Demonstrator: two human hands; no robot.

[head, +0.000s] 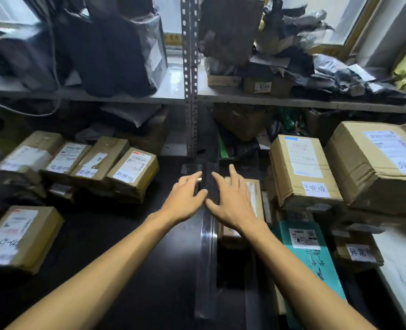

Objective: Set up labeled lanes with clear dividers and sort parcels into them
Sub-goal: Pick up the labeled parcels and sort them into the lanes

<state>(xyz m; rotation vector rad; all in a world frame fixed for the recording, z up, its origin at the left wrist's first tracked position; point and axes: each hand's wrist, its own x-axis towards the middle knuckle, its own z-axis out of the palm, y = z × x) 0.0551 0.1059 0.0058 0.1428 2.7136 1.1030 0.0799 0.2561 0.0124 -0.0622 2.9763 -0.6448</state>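
A long dark divider strip (206, 253) runs down the middle of the dark floor toward the shelf post. My left hand (187, 198) and my right hand (233, 198) rest flat on its far end, fingers spread, side by side, gripping nothing. Left of the strip stands a row of labelled cardboard parcels (130, 172), with another parcel (18, 236) nearer to me. Right of the strip are a box with a white handwritten label (302, 172), a large box (378, 163) and a teal parcel (313, 256). A flat parcel (256, 198) lies partly hidden under my right hand.
A perforated metal shelf post (190, 91) rises just beyond the strip. The shelf (292, 100) above holds dark bags and crumpled mailers. More boxes and bags fill the space under the shelf. A small labelled box (356, 251) sits at the right, beside a white surface (402, 265).
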